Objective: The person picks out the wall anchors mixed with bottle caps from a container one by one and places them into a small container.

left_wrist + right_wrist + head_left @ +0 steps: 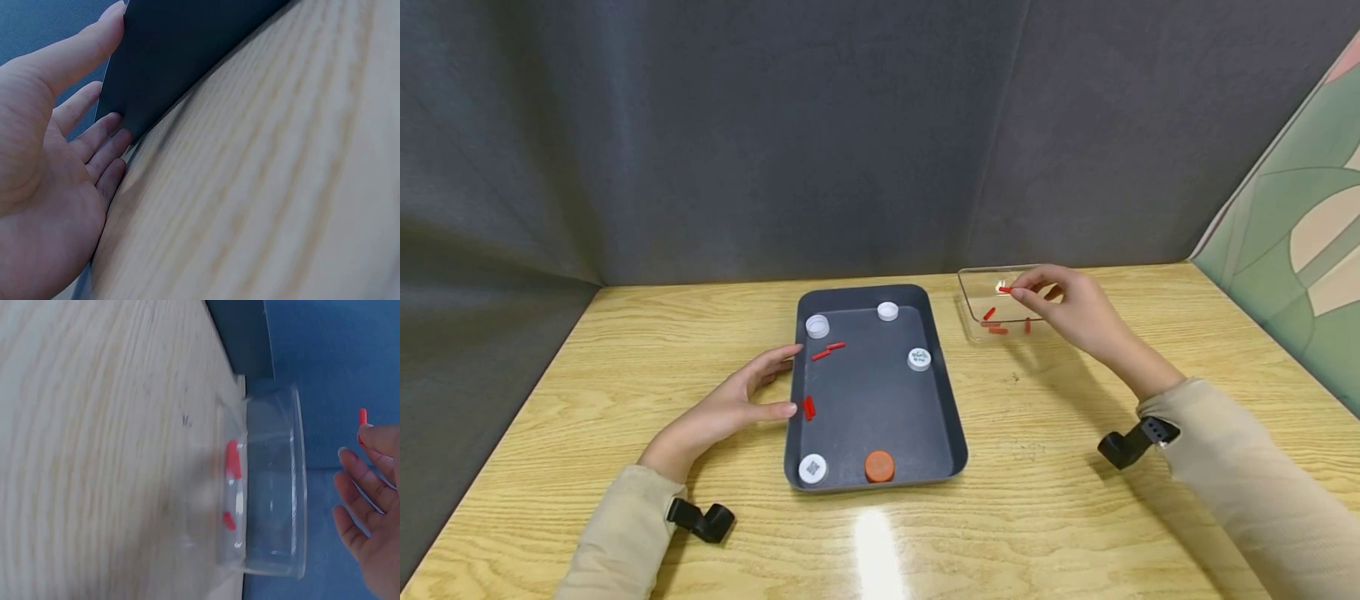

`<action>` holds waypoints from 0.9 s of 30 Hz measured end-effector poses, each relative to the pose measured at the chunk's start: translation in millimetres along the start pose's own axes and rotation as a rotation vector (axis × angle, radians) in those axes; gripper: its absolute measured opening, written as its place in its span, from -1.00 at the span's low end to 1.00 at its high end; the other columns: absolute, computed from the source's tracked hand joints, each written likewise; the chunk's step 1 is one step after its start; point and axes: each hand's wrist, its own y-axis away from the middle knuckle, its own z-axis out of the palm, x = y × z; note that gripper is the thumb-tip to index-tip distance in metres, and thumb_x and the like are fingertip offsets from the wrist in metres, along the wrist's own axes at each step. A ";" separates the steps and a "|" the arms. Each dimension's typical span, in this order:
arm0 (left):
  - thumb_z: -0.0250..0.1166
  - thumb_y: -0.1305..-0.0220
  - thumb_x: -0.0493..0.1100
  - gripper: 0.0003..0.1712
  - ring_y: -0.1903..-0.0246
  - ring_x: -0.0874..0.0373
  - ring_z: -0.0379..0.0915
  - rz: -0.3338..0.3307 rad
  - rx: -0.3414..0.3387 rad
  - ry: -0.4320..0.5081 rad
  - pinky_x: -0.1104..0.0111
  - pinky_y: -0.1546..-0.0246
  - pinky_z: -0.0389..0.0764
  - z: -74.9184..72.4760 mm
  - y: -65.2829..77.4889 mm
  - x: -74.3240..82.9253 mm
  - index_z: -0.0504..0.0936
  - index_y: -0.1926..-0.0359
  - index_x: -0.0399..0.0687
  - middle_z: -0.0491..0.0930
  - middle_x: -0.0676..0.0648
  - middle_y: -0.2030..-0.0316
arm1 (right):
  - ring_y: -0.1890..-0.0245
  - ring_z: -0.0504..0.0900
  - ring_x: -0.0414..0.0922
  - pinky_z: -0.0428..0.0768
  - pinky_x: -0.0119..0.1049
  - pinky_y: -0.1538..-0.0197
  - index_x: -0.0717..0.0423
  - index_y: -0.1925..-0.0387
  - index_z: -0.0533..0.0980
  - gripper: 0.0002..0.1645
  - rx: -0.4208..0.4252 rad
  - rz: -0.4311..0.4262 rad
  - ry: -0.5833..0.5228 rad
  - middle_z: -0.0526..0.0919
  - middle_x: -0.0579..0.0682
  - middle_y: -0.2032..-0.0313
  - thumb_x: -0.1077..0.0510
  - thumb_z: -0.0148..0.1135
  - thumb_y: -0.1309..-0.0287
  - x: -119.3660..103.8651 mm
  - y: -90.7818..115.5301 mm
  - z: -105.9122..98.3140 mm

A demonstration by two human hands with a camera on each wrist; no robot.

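Beige-sleeved left hand (730, 408): fingers loosely extended at left wall of dark-grey rectangular tray (868, 400). Tray contents: small red sticks (821, 355) on left side, four white round caps (919, 359), one orange round cap (879, 467) at near end. Farther right: clear plastic box (1011, 322), several red sticks inside. Right hand (1067, 308): fingers pinching single red stick (1005, 290) above box. Step, apparently: moving sticks singly; next move calls for steady pinch, clear of rim.

Draped dark-grey fabric backdrop (790, 150) behind a yellowish wood-grain desk (1015, 533)
At far right I see a slanting green-and-beige patterned panel (1292, 225).
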 end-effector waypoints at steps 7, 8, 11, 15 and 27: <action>0.43 -0.22 -0.12 -0.08 -0.43 -0.19 -0.03 -0.012 0.009 -0.014 -0.16 -0.40 -0.01 0.4 -0.1 0.4 0.16 -0.52 0.06 0.12 -0.14 -0.47 | 0.23 0.56 -0.06 0.47 -0.35 0.16 0.20 0.14 0.64 -0.69 -0.001 0.055 0.023 0.70 0.10 0.18 0.02 0.20 -0.39 13.8 -2.3 -1.2; 0.43 -0.22 -0.12 -0.08 -0.43 -0.19 -0.03 -0.011 0.008 -0.011 -0.16 -0.40 -0.01 0.4 0.1 0.5 0.16 -0.52 0.06 0.12 -0.14 -0.47 | 0.22 0.56 -0.06 0.47 -0.33 0.15 0.20 0.14 0.64 -0.68 0.000 0.059 0.026 0.70 0.11 0.17 0.02 0.19 -0.40 15.9 -2.6 -1.2; 0.42 -0.23 -0.13 -0.09 -0.44 -0.19 -0.03 -0.006 0.004 0.001 -0.16 -0.40 -0.02 0.5 -0.2 0.4 0.16 -0.52 0.06 0.12 -0.14 -0.47 | 0.19 0.56 -0.02 0.45 -0.24 0.12 0.21 0.14 0.64 -0.68 0.000 0.066 0.036 0.70 0.13 0.16 0.02 0.18 -0.40 22.1 -3.2 -0.7; 0.42 -0.23 -0.12 -0.08 -0.44 -0.19 -0.04 -0.009 0.006 -0.005 -0.17 -0.40 -0.04 1.5 -1.2 0.5 0.16 -0.52 0.08 0.11 -0.14 -0.47 | 0.18 0.57 0.02 0.43 -0.14 0.10 0.23 0.16 0.63 -0.71 0.016 0.052 0.054 0.70 0.16 0.16 0.06 0.18 -0.40 31.2 -4.1 1.9; 0.43 -0.22 -0.10 -0.07 -0.44 -0.18 -0.03 -0.009 0.010 -0.017 -0.17 -0.40 -0.03 3.4 -3.8 0.5 0.16 -0.51 0.09 0.11 -0.14 -0.48 | 0.09 0.54 0.15 0.45 0.04 0.03 0.25 0.18 0.64 -0.78 0.035 0.025 0.074 0.68 0.20 0.16 0.15 0.24 -0.35 45.0 -4.4 7.9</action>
